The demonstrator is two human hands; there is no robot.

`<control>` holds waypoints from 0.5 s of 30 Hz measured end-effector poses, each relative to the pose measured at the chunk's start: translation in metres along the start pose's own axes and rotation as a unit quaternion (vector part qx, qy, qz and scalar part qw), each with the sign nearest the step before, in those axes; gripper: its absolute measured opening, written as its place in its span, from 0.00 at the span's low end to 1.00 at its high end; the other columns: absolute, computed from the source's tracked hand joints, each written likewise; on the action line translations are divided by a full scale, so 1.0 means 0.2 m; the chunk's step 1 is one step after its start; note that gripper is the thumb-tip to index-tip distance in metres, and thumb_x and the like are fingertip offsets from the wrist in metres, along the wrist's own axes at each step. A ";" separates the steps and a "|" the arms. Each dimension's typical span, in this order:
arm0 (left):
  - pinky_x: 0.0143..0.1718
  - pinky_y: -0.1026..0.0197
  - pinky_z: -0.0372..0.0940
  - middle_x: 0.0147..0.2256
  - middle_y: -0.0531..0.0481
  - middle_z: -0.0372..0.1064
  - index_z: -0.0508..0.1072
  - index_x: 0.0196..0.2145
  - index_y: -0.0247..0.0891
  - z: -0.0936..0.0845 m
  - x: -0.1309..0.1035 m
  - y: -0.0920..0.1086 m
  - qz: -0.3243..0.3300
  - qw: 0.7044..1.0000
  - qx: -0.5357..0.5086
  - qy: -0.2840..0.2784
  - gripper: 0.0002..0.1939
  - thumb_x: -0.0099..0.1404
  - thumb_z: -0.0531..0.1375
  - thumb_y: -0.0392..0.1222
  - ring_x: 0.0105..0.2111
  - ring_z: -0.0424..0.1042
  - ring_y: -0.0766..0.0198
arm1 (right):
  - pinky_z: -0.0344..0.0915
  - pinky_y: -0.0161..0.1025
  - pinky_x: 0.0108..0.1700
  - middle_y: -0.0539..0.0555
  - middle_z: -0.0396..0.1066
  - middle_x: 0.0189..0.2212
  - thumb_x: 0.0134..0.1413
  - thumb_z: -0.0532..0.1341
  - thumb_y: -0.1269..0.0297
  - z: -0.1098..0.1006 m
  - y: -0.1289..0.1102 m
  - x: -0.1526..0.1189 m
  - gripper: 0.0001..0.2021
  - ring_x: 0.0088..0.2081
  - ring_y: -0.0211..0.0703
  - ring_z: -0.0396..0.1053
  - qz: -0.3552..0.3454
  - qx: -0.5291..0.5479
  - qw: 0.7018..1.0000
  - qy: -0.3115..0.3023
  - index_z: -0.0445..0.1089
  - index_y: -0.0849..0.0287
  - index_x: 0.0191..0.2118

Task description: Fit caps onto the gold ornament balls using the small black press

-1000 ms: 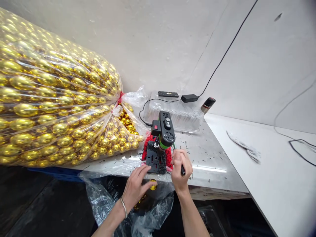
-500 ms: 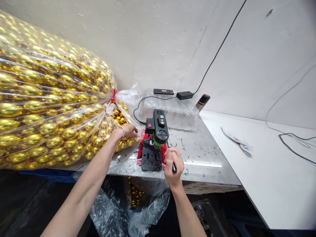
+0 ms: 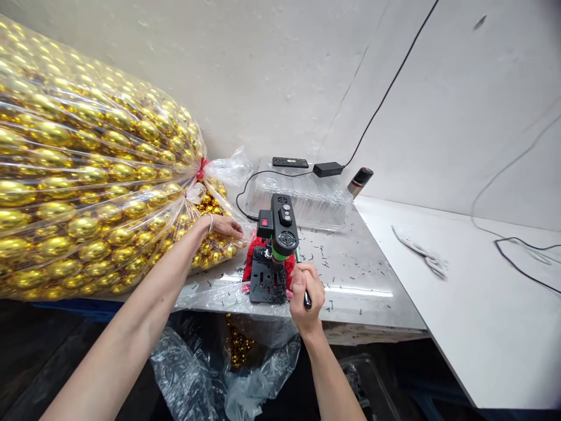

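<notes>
My left hand (image 3: 227, 225) reaches over the mouth of a clear bag of small shiny gold balls (image 3: 218, 255), fingers stretched out, thumb side partly hidden. Whether the fingertips touch a ball is hard to see. In front of me stands a small black machine (image 3: 284, 225) with two round vents and a green ring, above a slotted black base plate (image 3: 267, 283). Red material (image 3: 248, 263) lies under and around that plate. Close to the machine's right side, my right hand (image 3: 308, 295) is wrapped round a handle with a black end (image 3: 307, 300).
A huge clear bag of gold balls (image 3: 92, 175) fills the left. Behind the machine are a clear plastic tray (image 3: 302, 202), a black power adapter (image 3: 328, 169) and a dark-capped can (image 3: 360, 182). Black bits litter the metal tabletop (image 3: 363, 304). A pale glove (image 3: 421, 251) lies right.
My left hand has drawn back slightly up and to the left, away from the gold ball near its fingertips. My right hand keeps its grip beside the machine.
</notes>
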State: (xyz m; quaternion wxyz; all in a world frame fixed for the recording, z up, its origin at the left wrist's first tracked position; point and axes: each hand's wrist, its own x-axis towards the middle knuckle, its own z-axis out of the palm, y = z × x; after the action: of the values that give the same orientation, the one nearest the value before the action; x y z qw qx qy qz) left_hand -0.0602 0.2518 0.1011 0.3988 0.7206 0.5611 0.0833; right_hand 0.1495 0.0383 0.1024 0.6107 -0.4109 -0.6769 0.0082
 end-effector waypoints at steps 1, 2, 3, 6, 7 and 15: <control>0.38 0.65 0.61 0.24 0.51 0.73 0.77 0.26 0.33 0.00 0.00 0.01 -0.004 0.999 0.007 -0.039 0.05 0.50 0.67 0.37 0.31 0.67 0.64 | 0.56 0.36 0.30 0.49 0.58 0.23 0.58 0.49 0.79 0.00 0.00 0.00 0.14 0.29 0.37 0.60 -0.001 0.001 1.000 0.000 0.55 0.57 0.24; 0.39 0.65 0.60 0.24 0.51 0.73 0.77 0.28 0.32 0.00 0.00 0.02 -0.004 0.996 0.025 -0.084 0.06 0.50 0.68 0.36 0.31 0.67 0.65 | 0.56 0.36 0.30 0.49 0.58 0.22 0.58 0.49 0.79 0.00 0.00 -0.01 0.14 0.29 0.37 0.60 -0.003 0.002 1.000 -0.001 0.55 0.57 0.24; 0.39 0.65 0.59 0.24 0.52 0.73 0.76 0.29 0.31 0.01 0.00 0.02 -0.001 0.991 0.049 -0.123 0.08 0.49 0.68 0.35 0.30 0.66 0.65 | 0.56 0.36 0.30 0.49 0.58 0.22 0.58 0.49 0.79 0.00 0.00 -0.01 0.13 0.29 0.36 0.59 -0.006 0.001 1.000 -0.002 0.55 0.57 0.24; 0.37 0.65 0.57 0.19 0.55 0.69 0.75 0.27 0.32 0.04 0.01 0.04 -0.015 0.990 0.084 -0.114 0.07 0.47 0.69 0.33 0.27 0.62 0.66 | 0.56 0.36 0.30 0.49 0.58 0.23 0.57 0.49 0.79 -0.01 0.00 0.00 0.13 0.29 0.36 0.59 -0.011 -0.006 1.000 -0.004 0.55 0.57 0.25; 0.36 0.65 0.56 0.18 0.55 0.67 0.75 0.26 0.32 0.05 0.01 0.04 -0.018 0.990 0.089 -0.108 0.07 0.47 0.68 0.33 0.26 0.60 0.66 | 0.56 0.36 0.30 0.49 0.58 0.23 0.57 0.49 0.79 -0.01 0.00 0.00 0.13 0.29 0.36 0.59 -0.010 -0.007 1.000 -0.005 0.55 0.57 0.25; 0.30 0.67 0.52 0.12 0.59 0.58 0.71 0.19 0.32 0.10 0.00 0.00 0.017 1.000 0.004 -0.009 0.10 0.52 0.66 0.37 0.22 0.55 0.70 | 0.56 0.36 0.30 0.49 0.58 0.23 0.57 0.49 0.79 0.00 0.00 -0.01 0.14 0.29 0.36 0.60 -0.008 -0.011 1.000 -0.002 0.55 0.57 0.24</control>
State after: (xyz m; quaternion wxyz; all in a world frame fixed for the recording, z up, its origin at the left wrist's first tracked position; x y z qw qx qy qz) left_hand -0.0482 0.2431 0.0883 0.3993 0.7322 0.5458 0.0812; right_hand 0.1500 0.0375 0.1012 0.6046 -0.4125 -0.6814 -0.0032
